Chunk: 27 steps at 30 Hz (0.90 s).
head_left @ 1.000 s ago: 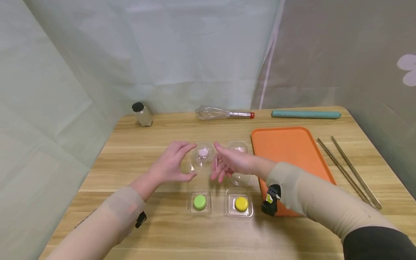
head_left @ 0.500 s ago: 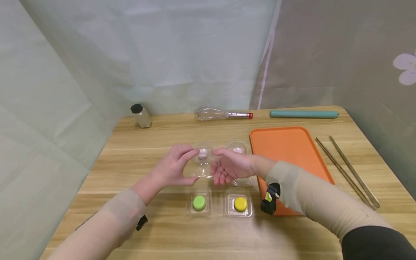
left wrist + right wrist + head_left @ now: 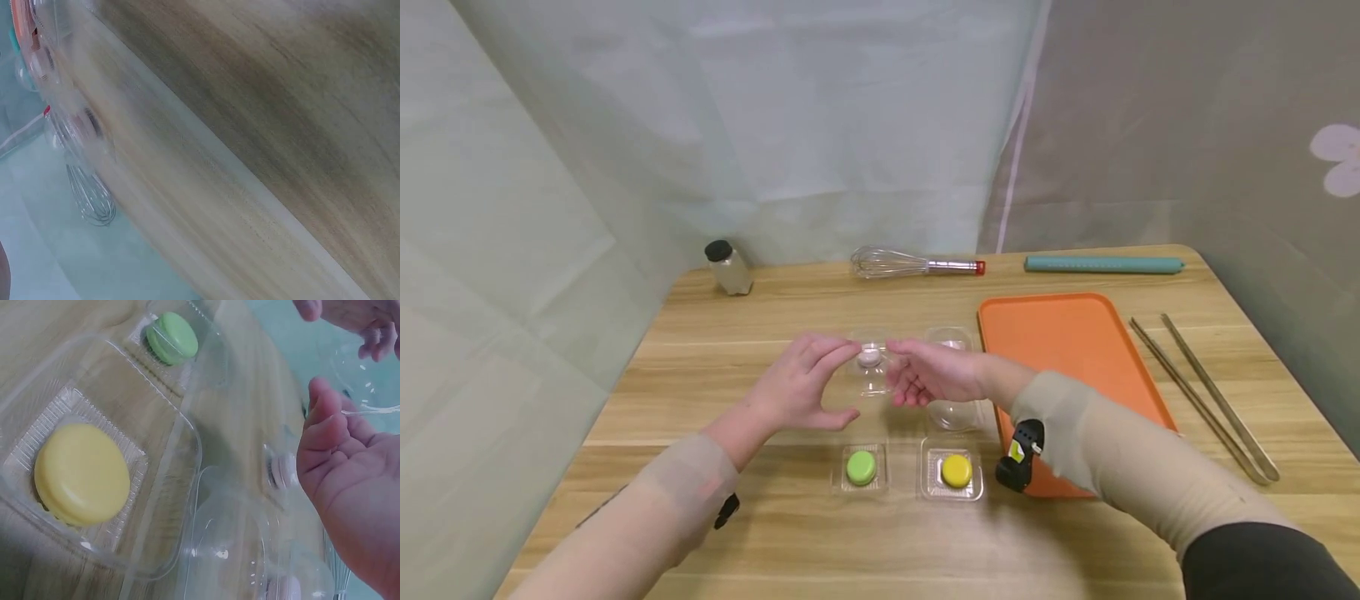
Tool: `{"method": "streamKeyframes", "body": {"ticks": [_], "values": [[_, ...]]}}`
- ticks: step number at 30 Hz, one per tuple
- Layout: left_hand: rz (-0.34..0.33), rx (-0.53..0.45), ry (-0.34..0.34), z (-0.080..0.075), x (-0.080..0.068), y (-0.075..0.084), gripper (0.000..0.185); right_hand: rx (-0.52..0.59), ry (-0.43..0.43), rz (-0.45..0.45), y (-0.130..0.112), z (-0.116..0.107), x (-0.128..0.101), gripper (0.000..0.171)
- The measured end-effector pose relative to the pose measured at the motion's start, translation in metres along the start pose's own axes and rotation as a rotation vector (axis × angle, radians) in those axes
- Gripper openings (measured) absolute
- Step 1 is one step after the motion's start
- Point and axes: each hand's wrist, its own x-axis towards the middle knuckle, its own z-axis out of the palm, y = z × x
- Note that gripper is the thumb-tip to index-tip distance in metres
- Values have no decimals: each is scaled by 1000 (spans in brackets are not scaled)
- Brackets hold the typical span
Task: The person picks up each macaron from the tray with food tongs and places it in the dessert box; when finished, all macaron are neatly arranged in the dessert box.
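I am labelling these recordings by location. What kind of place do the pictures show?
Probably a staged baking or pastry table, not a real kitchen: plain cloth hangs behind the wooden table. A whisk, an orange tray and macarons in clear plastic boxes, such as the green macaron, suggest it.

Head view high over table (image 3: 715,533), wrist views close, sharing whisk (image 3: 895,263)

Both hands, left (image 3: 797,390) and right (image 3: 936,377), holding clear macaron box (image 3: 870,372), wooden table (image 3: 700,350)
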Motion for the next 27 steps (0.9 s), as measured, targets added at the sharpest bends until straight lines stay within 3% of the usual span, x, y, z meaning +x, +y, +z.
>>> {"method": "streamKeyframes", "body": {"ticks": [6, 8, 10, 13, 16, 18, 21, 27], "values": [[-64, -41, -70, -1, 2, 2, 73, -65, 99, -38, 4, -2, 0, 64], [-120, -78, -107, -3, 2, 3, 77, -97, 139, -59, 6, -3, 1, 58], [-229, -151, -160, -4, 2, 5, 81, -146, 169, -88, 7, -4, 2, 51], [-469, -304, -259, -7, 2, 7, 83, -280, 221, -148, 9, -5, 3, 42], [-689, -457, -363, -8, 3, 8, 69, -411, 263, -203, 12, -5, 5, 35], [-780, -535, -419, -8, 2, 7, 56, -485, 281, -237, 13, -5, 6, 31], [-850, -633, -459, -6, 1, 5, 45, -605, 317, -276, 14, -5, 7, 31], [-885, -726, -461, -4, 2, 5, 42, -729, 350, -303, 13, -2, 5, 39]]}}
